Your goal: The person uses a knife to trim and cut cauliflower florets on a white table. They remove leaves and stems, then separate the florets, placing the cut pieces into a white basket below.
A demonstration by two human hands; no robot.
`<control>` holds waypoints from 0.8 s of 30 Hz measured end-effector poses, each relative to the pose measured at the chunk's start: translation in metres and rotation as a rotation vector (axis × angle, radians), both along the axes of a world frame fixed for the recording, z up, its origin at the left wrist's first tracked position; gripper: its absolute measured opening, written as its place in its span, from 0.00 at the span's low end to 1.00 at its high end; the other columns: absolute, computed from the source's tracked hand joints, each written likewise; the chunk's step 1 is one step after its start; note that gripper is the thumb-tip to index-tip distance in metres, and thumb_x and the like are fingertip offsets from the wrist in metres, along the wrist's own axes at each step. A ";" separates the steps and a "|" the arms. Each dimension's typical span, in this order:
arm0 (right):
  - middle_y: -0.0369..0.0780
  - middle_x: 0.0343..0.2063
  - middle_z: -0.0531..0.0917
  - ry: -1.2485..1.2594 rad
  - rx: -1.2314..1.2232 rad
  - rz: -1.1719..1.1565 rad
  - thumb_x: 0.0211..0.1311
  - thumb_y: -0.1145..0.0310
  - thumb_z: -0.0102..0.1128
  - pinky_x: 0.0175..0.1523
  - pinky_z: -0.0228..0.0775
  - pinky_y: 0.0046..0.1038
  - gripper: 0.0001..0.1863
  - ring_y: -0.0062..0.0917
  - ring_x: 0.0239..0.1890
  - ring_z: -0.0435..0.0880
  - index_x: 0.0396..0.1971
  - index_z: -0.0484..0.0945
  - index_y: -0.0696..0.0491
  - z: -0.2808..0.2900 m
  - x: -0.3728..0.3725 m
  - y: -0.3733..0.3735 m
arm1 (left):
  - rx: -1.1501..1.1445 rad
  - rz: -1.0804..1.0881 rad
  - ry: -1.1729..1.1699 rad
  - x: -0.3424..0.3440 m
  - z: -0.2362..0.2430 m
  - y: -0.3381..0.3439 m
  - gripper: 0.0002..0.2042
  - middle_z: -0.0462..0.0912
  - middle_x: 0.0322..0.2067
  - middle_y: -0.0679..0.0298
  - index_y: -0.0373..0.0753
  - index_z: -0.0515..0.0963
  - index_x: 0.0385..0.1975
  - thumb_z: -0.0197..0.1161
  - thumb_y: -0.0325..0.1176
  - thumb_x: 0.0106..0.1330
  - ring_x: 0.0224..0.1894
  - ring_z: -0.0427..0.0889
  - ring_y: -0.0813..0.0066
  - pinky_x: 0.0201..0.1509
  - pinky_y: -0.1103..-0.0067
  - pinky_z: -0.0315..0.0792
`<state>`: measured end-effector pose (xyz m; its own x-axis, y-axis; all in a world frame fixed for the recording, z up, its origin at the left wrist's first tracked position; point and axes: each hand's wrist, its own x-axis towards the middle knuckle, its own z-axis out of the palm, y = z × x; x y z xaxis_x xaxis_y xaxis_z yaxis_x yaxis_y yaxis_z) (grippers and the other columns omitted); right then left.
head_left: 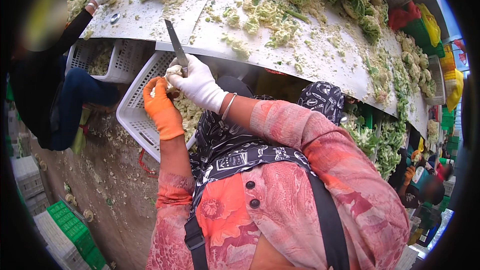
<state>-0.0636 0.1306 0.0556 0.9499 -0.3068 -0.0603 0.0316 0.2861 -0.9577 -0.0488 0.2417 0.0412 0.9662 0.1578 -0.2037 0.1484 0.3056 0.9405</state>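
- Steel table (310, 50) strewn with cauliflower scraps, white crate (137, 115) beneath
- My right hand (197, 85) grips a knife (176, 44), blade up
- My left hand (161, 107) pinches what looks like a floret (172, 71)

We hold both forearms raised and bent inward, meeting just above the white crate (137, 110). Our left hand (161, 106), gloved orange, curls its fingers closed; our right hand (197, 84), gloved white, is clenched just beside it, wrist bangled.
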 end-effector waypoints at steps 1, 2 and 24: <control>0.38 0.33 0.84 0.004 -0.205 0.088 0.61 0.69 0.69 0.42 0.79 0.24 0.17 0.19 0.34 0.84 0.47 0.76 0.60 0.000 0.000 -0.007 | -0.011 0.010 0.017 0.002 -0.004 -0.001 0.09 0.83 0.38 0.64 0.39 0.76 0.45 0.65 0.32 0.69 0.31 0.81 0.78 0.28 0.81 0.76; 0.39 0.35 0.85 0.008 -0.410 0.182 0.61 0.70 0.69 0.44 0.78 0.24 0.19 0.18 0.36 0.84 0.49 0.76 0.61 0.007 0.000 -0.019 | 0.035 0.030 0.033 0.006 -0.011 0.002 0.09 0.83 0.38 0.65 0.39 0.77 0.45 0.65 0.33 0.69 0.32 0.81 0.78 0.28 0.80 0.76; 0.35 0.21 0.78 0.404 0.151 0.131 0.68 0.59 0.64 0.12 0.60 0.21 0.14 0.16 0.15 0.74 0.42 0.74 0.52 -0.002 -0.044 -0.164 | -0.362 -0.651 0.078 0.026 -0.022 -0.072 0.32 0.76 0.59 0.56 0.37 0.64 0.69 0.52 0.56 0.76 0.59 0.76 0.66 0.63 0.67 0.71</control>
<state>-0.1072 -0.0335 0.0533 0.8712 -0.1445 -0.4692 -0.3822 0.4005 -0.8328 -0.0233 0.1701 0.0196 0.8218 -0.5314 -0.2056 0.4671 0.4218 0.7771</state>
